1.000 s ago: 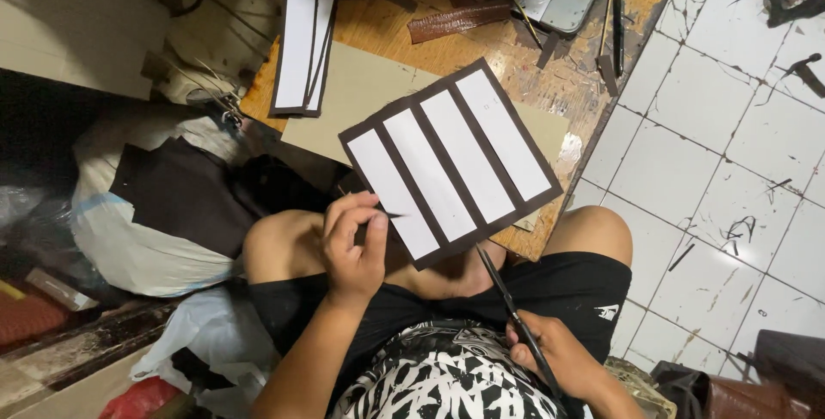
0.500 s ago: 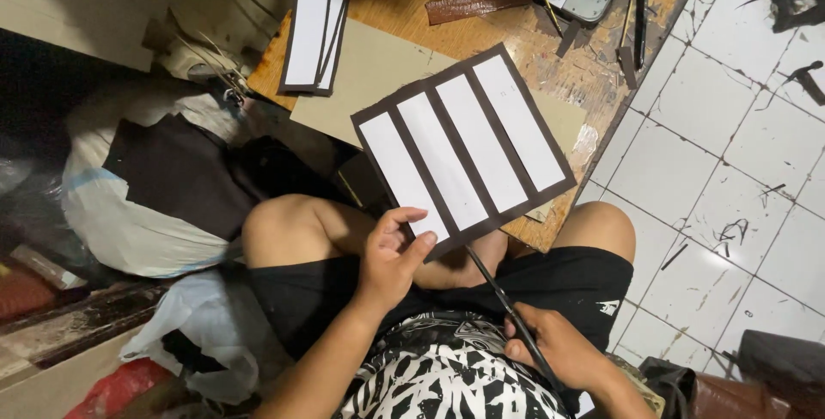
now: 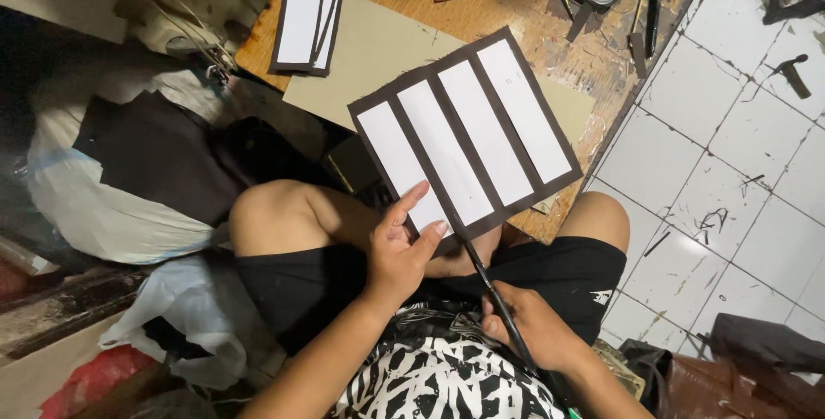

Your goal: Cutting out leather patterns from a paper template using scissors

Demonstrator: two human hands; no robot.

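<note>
A dark brown sheet with four white rectangular strips stuck side by side (image 3: 464,140) is held up above the lap, tilted, its lower corner pinched between thumb and fingers of the left hand (image 3: 400,256). Long black-handled scissors (image 3: 490,286) are gripped in the closed right hand (image 3: 533,329), their tips touching the sheet's lower edge just beside the left thumb. Behind the sheet a worn wooden table (image 3: 593,58) is seen, with a beige card sheet (image 3: 369,54) lying on it and a second brown piece with white strips (image 3: 305,6) near its far corner. White tiled floor (image 3: 730,152) is on the right.
</note>
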